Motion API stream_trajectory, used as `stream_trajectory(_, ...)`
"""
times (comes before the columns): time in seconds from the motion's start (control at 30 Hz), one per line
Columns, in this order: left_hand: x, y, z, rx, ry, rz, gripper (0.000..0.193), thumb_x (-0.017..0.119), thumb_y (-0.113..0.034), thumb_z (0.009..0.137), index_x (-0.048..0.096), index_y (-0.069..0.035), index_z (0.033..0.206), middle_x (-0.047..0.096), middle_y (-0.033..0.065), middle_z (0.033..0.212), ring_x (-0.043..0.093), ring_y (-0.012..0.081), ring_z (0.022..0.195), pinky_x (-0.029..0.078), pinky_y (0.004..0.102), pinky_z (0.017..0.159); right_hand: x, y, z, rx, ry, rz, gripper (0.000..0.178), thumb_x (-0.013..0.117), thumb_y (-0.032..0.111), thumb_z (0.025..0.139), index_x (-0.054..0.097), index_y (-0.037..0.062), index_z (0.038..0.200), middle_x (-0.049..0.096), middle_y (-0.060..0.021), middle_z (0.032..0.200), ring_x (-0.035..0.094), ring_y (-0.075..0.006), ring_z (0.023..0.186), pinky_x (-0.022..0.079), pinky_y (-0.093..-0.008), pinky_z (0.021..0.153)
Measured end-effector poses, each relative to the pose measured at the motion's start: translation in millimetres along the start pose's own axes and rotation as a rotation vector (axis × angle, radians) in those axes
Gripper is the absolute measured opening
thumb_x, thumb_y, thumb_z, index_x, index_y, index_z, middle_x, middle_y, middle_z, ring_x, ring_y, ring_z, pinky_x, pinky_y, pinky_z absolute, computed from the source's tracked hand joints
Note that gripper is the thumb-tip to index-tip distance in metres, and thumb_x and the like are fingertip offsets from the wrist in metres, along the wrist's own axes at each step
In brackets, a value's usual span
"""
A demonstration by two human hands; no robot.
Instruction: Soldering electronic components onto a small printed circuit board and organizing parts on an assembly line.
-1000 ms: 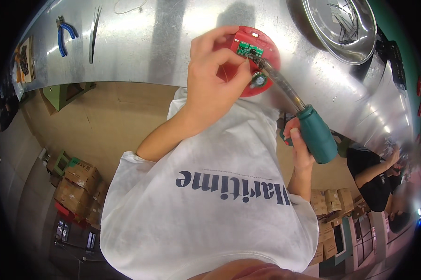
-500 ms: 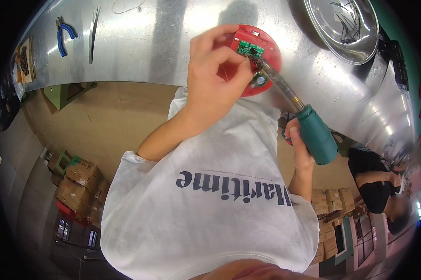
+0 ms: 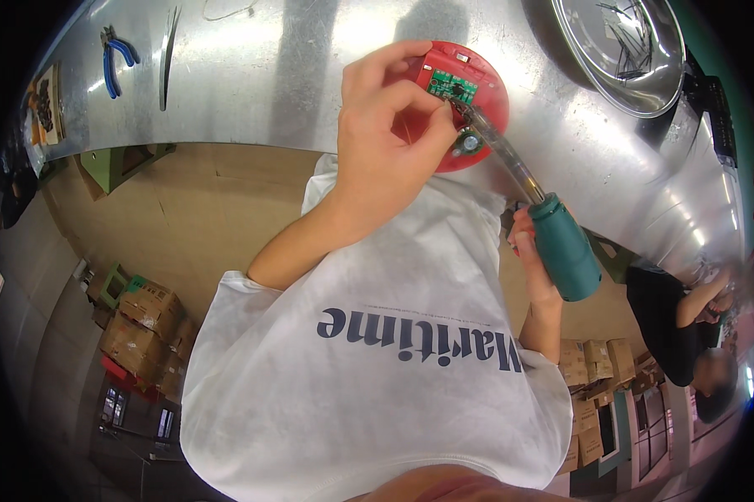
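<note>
My left hand (image 3: 393, 138) is closed in a pinch above a round red plastic housing (image 3: 490, 88). A thin wire (image 3: 407, 132) shows inside the loop of its thumb and forefinger, and its end at the fingertips is hidden. In the housing sits a small green circuit board (image 3: 452, 85), with a round component (image 3: 469, 142) nearer to me. My right hand (image 3: 537, 272) grips the green handle of a soldering iron (image 3: 565, 247). The iron's metal shaft slants up and left, and its tip is at the board's near edge beside my left fingertips. Whether it touches cannot be seen.
On the metal table (image 3: 243, 92) lie blue-handled cutters (image 3: 113, 63) and tweezers (image 3: 168, 63) at the left. A shiny metal bowl (image 3: 665, 88) with thin dark pieces stands far right. Cardboard boxes (image 3: 143, 326) are stacked on the floor. A person in black (image 3: 665, 314) works at the right.
The red housing, my left hand and the iron's tip have shifted very slightly right in the picture. The iron's handle sits a little lower. The person at the right has moved an arm.
</note>
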State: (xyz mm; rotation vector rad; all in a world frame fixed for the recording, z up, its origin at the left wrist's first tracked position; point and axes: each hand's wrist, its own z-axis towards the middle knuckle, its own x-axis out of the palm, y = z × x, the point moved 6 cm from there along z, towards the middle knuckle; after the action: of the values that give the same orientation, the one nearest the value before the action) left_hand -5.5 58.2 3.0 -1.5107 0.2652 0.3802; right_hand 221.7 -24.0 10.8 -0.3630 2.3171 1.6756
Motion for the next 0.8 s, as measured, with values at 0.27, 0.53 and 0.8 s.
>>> stream_trajectory(0.27, 1, 0, 0, -0.015, 0.009, 0.005, 0.004, 0.069, 0.000, 0.074, 0.066, -0.002, 0.076, 0.056, 0.0096, 0.122, 0.050, 0.0203, 0.107, 0.042, 0.0316, 0.091, -9, -19, -7, 0.058, 0.057, 0.517, 0.035, 0.059, 0.015, 0.079, 0.051, -0.0070, 0.105, 0.052, -0.0228, 0.104, 0.053, -0.0215, 0.065, 0.045, -0.0302, 0.062)
stream_trajectory(0.53, 1, 1, 0, -0.052, 0.038, -0.025, 0.005, 0.068, 0.002, 0.075, 0.065, -0.002, 0.075, 0.054, 0.0097, 0.125, 0.046, 0.0192, 0.110, 0.040, 0.0315, 0.093, -23, -29, 0, 0.032, -0.020, 0.607, 0.034, 0.058, 0.015, 0.076, 0.051, -0.0055, 0.103, 0.048, -0.0216, 0.099, 0.052, -0.0227, 0.065, 0.044, -0.0302, 0.061)
stream_trajectory(0.8, -6, -7, 7, -0.068, 0.121, 0.088, 0.002, 0.068, -0.002, 0.076, 0.067, -0.003, 0.078, 0.056, 0.0091, 0.124, 0.050, 0.0195, 0.107, 0.043, 0.0312, 0.090, -26, -44, 2, 0.051, -0.058, 0.685, 0.031, 0.056, 0.017, 0.077, 0.051, -0.0049, 0.098, 0.050, -0.0197, 0.102, 0.054, -0.0208, 0.067, 0.044, -0.0313, 0.061)
